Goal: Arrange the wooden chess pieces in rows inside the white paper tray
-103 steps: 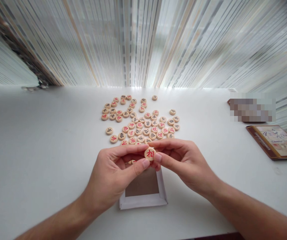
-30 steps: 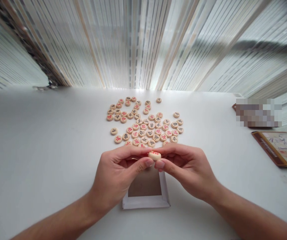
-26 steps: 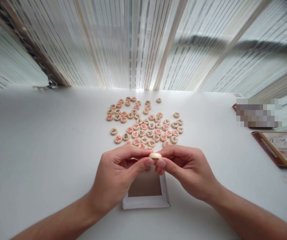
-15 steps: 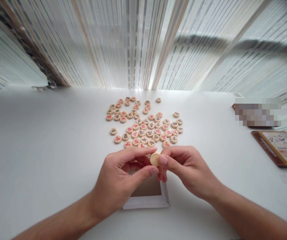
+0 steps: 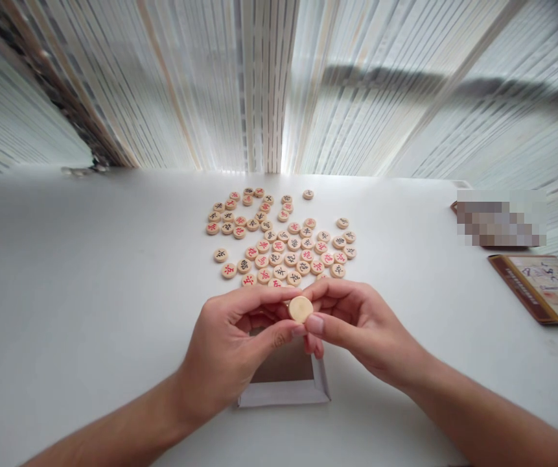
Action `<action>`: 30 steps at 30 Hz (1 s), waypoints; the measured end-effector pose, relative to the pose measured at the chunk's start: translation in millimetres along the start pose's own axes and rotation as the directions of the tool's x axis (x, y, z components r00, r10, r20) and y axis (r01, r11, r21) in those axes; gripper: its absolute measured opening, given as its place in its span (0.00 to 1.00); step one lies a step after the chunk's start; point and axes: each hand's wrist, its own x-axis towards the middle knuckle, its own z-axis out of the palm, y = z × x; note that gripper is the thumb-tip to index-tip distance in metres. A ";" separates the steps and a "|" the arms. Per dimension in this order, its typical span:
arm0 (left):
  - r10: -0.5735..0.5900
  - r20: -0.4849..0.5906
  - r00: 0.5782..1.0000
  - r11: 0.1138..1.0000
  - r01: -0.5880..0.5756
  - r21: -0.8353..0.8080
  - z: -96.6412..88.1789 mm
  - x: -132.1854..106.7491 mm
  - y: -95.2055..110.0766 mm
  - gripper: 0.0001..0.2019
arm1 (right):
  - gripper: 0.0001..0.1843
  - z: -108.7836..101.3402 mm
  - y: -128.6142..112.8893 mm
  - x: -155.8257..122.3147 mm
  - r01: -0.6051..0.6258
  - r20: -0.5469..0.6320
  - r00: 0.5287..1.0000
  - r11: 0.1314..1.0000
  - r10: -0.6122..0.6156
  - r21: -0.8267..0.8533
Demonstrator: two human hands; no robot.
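Between my two hands is a round wooden Chinese chess piece, its plain pale face turned toward me. My left hand pinches it from the left with thumb and forefinger. From the right, my right hand also grips its edge, the thumb at the lower rim. Beneath the hands lies a shallow open box with white rims and a brown inside, partly covered by them. Just beyond, many Chinese chess pieces with red or black characters lie spread on the white table; my fingers hide the nearest ones.
A brown-edged box or booklet with a printed picture lies at the right of the table. Behind it is a blurred-out object. Striped string curtains hang along the far edge.
My right thumb has slid down from the face of the chess piece to its lower edge, so more of the plain face shows. The curtain strands have shifted a little.
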 end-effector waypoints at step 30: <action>0.044 0.037 0.998 0.982 -0.051 0.182 -1.8 -2.5 0.2 0.18 | 0.14 -3.5 1.0 -1.4 -0.056 0.016 0.998 0.995 0.055 0.079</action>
